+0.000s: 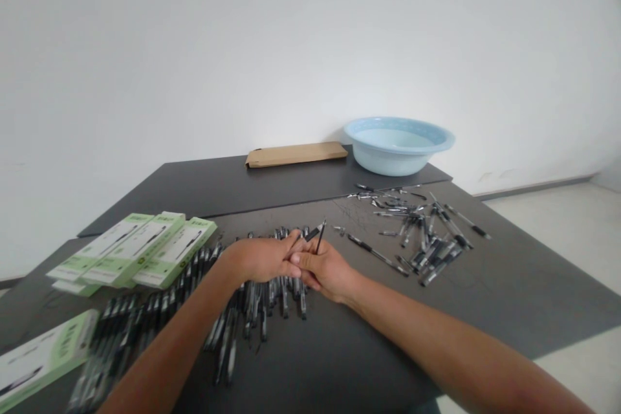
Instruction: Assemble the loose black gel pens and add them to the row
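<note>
My left hand [269,259] and my right hand [330,272] meet above the middle of the table, fingers closed and touching. From the left hand's fingers sticks out a pen [312,233] with a black grip, its tip pointing up and right. A thin black stick, like a pen refill [320,239], rises from the right hand's pinch and meets the pen near its tip. The fingers hide the rest of both. Below and left of the hands lie many clear pens with black parts [226,343], partly covered by my left forearm.
Green-and-white pen boxes [167,255] are stacked at the left, with another box [48,352] nearer me. On the right are scattered pens and pen parts [427,233]. A light-blue basin [392,162] and a flat cardboard box [295,154] stand at the back by the wall.
</note>
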Tool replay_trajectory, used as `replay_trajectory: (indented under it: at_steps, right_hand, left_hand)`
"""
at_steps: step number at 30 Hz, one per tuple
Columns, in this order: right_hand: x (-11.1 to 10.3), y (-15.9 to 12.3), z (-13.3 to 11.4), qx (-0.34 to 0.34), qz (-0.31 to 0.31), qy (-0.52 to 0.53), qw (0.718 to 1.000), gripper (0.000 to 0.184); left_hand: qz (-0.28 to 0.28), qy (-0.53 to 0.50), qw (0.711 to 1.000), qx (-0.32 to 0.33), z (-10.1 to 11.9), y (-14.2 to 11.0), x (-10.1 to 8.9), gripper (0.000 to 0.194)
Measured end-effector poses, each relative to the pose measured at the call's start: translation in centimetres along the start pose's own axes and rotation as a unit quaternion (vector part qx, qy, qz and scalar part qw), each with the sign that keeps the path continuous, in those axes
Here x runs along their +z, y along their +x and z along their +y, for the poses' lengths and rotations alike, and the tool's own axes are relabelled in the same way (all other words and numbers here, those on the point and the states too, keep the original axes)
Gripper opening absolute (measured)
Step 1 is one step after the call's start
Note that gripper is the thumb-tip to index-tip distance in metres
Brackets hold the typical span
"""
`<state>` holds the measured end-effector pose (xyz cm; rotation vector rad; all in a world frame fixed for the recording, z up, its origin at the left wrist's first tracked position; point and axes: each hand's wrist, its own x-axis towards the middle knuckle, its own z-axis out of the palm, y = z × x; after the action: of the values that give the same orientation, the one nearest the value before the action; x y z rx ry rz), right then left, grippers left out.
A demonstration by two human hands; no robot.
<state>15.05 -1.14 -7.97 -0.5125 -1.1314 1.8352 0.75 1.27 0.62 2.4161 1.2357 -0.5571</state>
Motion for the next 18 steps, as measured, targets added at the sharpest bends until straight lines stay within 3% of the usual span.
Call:
replay_trajectory:
  at_steps: [9,15,18]
  right_hand:
    - [0.5,-0.4,-0.3,-0.01,-0.071,0.046,0.996,0.031]
    - [-0.2,-0.7,-0.8,0.001,-0.09,-0.108,0.99,0.042]
    - [-1.0,-0.5,-1.1,-0.014,-0.062,-0.117,0.991,0.039]
  left_hand:
    - [-0.022,-0.029,0.999,0.034,-1.2,-0.8,-0.5,0.075]
    - [-0.046,-0.017,0.998,0.026,-1.5,-1.6,-0.5,0.077]
    - [-0.057,-0.003,0.998,0.011,-1.7,-2.0,-0.6,0.077]
